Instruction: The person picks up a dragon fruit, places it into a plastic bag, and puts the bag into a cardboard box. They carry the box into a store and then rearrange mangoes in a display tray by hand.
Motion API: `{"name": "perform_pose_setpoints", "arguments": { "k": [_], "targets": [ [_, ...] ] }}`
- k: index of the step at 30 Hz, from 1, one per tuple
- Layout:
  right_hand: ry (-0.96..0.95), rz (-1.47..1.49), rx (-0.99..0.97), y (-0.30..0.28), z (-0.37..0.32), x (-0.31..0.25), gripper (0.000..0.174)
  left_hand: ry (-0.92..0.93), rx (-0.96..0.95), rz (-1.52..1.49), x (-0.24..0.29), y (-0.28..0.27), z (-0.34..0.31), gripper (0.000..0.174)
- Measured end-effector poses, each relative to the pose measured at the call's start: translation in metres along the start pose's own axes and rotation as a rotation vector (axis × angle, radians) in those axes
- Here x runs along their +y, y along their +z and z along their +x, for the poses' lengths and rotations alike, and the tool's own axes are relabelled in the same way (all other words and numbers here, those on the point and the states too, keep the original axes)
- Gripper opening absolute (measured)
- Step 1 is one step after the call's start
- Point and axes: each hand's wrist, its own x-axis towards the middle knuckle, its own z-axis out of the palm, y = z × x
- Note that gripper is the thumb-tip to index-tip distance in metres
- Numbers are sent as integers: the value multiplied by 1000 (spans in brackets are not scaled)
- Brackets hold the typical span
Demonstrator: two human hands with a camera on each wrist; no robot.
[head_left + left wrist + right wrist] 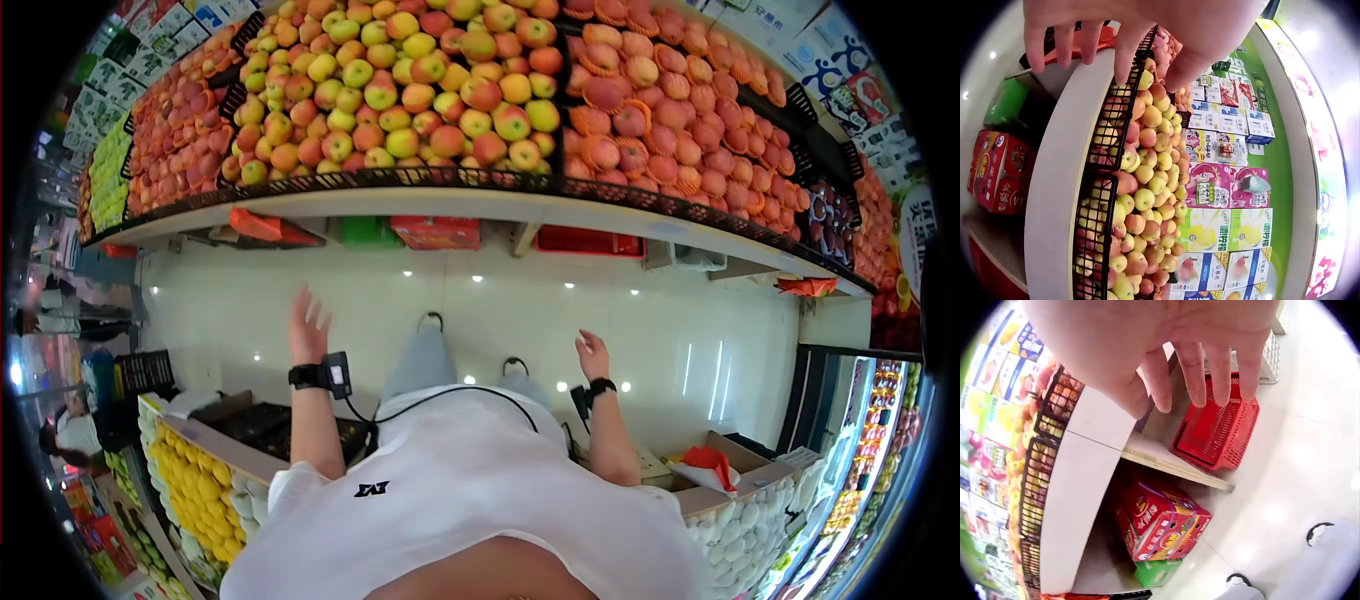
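Observation:
My left hand is held out over the floor in the head view, its fingers spread and holding nothing. In the left wrist view the fingers of that hand hang in front of a black crate edge and the red-and-yellow apples behind it. On the other side, my right hand is lower and nearer my body, with relaxed fingers and nothing in its grasp. The right wrist view shows this hand overlapping a red plastic basket under the shelf. Both hands are apart from the fruit.
A long display shelf runs across the front, with orange-red fruit in foam nets on the right. Red carton sits under it. Behind me stand yellow fruit and pale wrapped fruit. Tiled floor lies between.

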Motion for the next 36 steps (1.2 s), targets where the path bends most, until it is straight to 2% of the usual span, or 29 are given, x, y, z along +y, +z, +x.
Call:
{"name": "perform_pose_setpoints", "arguments": {
  "k": [1, 2, 4, 5, 6, 7, 8, 9, 11, 12, 14, 15, 16, 19, 22, 23, 25, 28, 30, 31, 33, 34, 35, 36],
  "targets": [
    [28, -74, -44, 9, -5, 11, 34, 11, -20, 11, 7, -8, 17, 54],
    [137, -128, -31, 16, -19, 12, 35, 17, -15, 21, 18, -14, 29, 53],
    [268, -250, -63, 28, -57, 64, 38, 17, 3, -40, 41, -43, 55, 54],
    [399, -353, -153, 23, -84, 64, 39, -2, 48, -72, 53, -55, 56, 56],
    [388, -455, -305, 21, -108, 96, 41, -22, 51, -72, 61, -74, 59, 56],
    [328, -801, -551, 15, -120, 84, 35, 0, 72, -71, 70, -93, 67, 55],
    [304, -711, -480, 10, -148, 120, 36, 27, 94, -71, 78, -109, 76, 55],
    [503, -473, -258, 4, -175, 99, 37, 18, 97, -77, 85, -124, 85, 55],
    [658, -493, -357, -5, -192, 104, 35, 0, 165, -122, 94, -146, 95, 54],
    [663, -497, -355, -6, -197, 89, 35, -6, 187, -150, 99, -148, 99, 54],
    [809, -376, -154, -14, -193, 58, 36, 12, 171, -158, 101, -148, 110, 54],
    [806, -384, -151, -12, -184, 60, 36, 33, 160, -164, 99, -146, 113, 54],
    [725, -363, -140, -10, -171, 64, 36, 29, 165, -171, 96, -142, 116, 54],
    [537, -284, -51, -1, -131, 70, 37, 34, 63, -208, 91, -113, 117, 58],
    [501, -279, -29, 4, -97, 9, 37, 8, 42, -242, 92, -85, 112, 57],
    [499, -266, -67, 6, -85, 27, 33, 28, 26, -219, 91, -81, 111, 57],
    [499, -266, -85, 5, -72, 4, 32, 57, 10, -207, 89, -70, 103, 56],
    [305, -404, -112, 11, -45, 79, 31, 306, -77, -96, 104, -36, 84, 55],
    [244, -487, -22, 13, -38, 109, 36, 449, -171, 31, 125, 13, 63, 55],
    [322, -502, 25, 9, -35, 109, 44, 561, -207, 117, 126, 38, 59, 59],
    [358, -487, 101, -6, -30, 112, 60, 802, -402, 616, 143, 115, 28, 68],
    [455, -372, 82, -23, -29, 108, 66, 798, -529, 610, 133, 159, 21, 71],
    [579, -366, 84, -55, -37, 45, 75, 790, -673, 624, 122, 203, 14, 74],
    [527, -351, 183, -80, -44, 34, 76, 765, -831, 609, 105, 250, 1, 77]
  ]
}}
